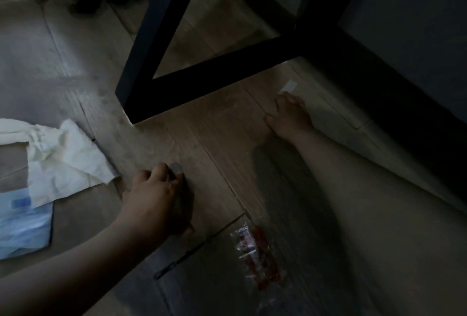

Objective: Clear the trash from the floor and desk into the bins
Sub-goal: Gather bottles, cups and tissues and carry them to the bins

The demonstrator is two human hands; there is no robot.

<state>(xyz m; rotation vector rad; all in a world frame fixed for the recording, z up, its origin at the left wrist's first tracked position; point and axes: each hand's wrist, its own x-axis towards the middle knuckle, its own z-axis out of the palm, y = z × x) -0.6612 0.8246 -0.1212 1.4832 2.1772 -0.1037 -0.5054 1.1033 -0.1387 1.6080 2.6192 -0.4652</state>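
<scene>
Four pieces of trash lie on a dim wood-plank floor (214,138), seen from above by a person leaning low.

The right hand (290,116) reaches far forward, its bent fingertips at the near edge of a small white paper scrap (289,86) that lies flat just beside a black worktop frame (202,73). Whether the fingers have pinched the scrap or only touch it cannot be told.

The left hand (156,197) sits knuckles-up on the boards with its fingers curled. A greyish patch shows at its fingertips; it may be holding something or merely bracing, and the dim light does not settle it.

Left of that hand lies a crumpled white tissue (68,159), overlapping a blue-and-white plastic packet (22,227) that the frame edge cuts off. Near the bottom, between the two forearms, lies a clear wrapper (255,257) with red print.

Everything here looks light and limp. The scrap probably has to be lifted by a nail under one edge. The tissue should bunch easily from its raised folds. The wrapper is likely slick and crackly, best pinched at a crumpled end.

No bin is in view, and the right side is lost in deep shadow.
</scene>
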